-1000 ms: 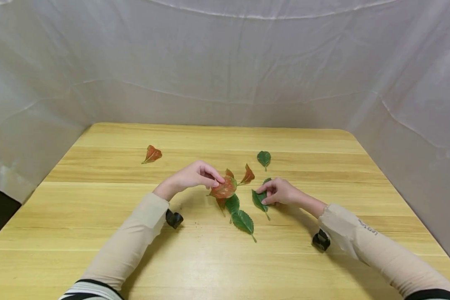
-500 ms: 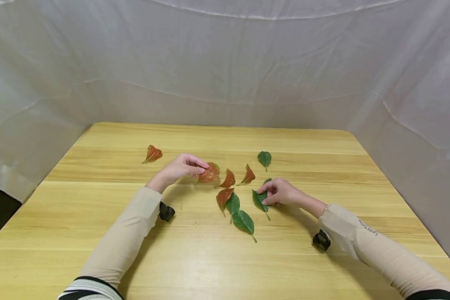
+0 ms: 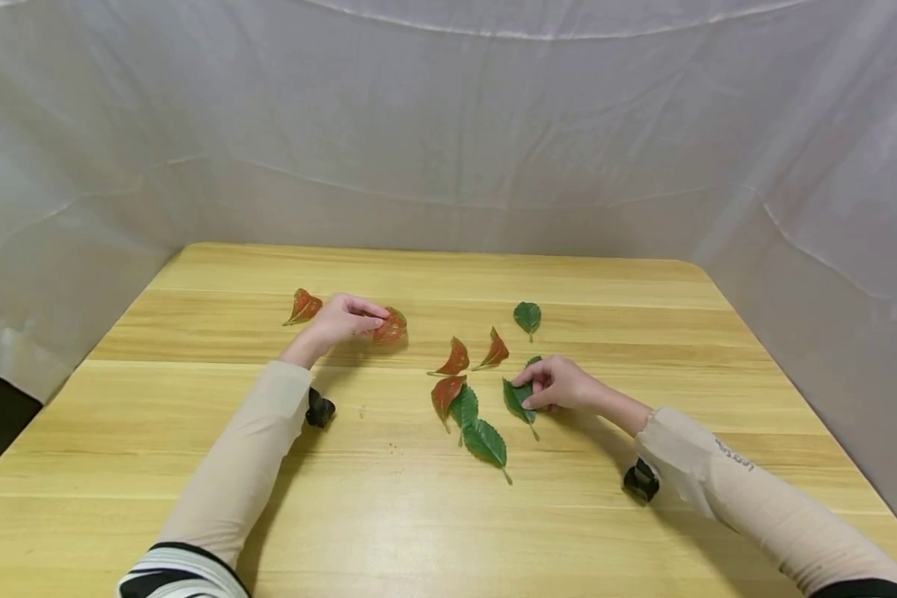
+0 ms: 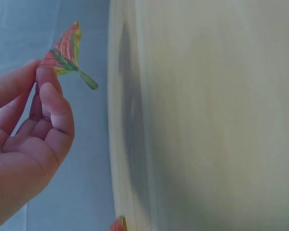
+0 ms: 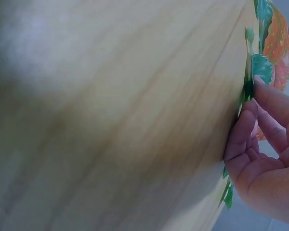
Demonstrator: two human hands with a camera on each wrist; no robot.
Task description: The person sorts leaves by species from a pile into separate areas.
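Observation:
Between thumb and fingertips, my left hand [image 3: 338, 320] pinches a red leaf [image 3: 391, 328] with yellow-green edges. In the left wrist view this leaf [image 4: 65, 50] is raised off the table, its green stem pointing away from the fingers. My right hand [image 3: 564, 384] pinches a serrated green leaf [image 3: 518, 399] low at the tabletop; fingers hide part of it. Another bit of green leaf [image 3: 534, 360] peeks out behind those fingers. Left of that hand lie three red leaves, one being a curled red leaf [image 3: 447, 394] that overlaps a green leaf [image 3: 464, 406]. A longer green leaf [image 3: 486, 442] adjoins them.
One red leaf [image 3: 303, 306] lies at the back left, just beyond the left hand. A single green leaf [image 3: 526, 317] sits toward the back right. The wooden table [image 3: 419, 531] is enclosed by pale hanging cloth [image 3: 448, 124].
My left hand has carried the red leaf away from the middle cluster, toward the back left, uncovering the red leaves beneath. The right hand has stayed in place on its green leaf.

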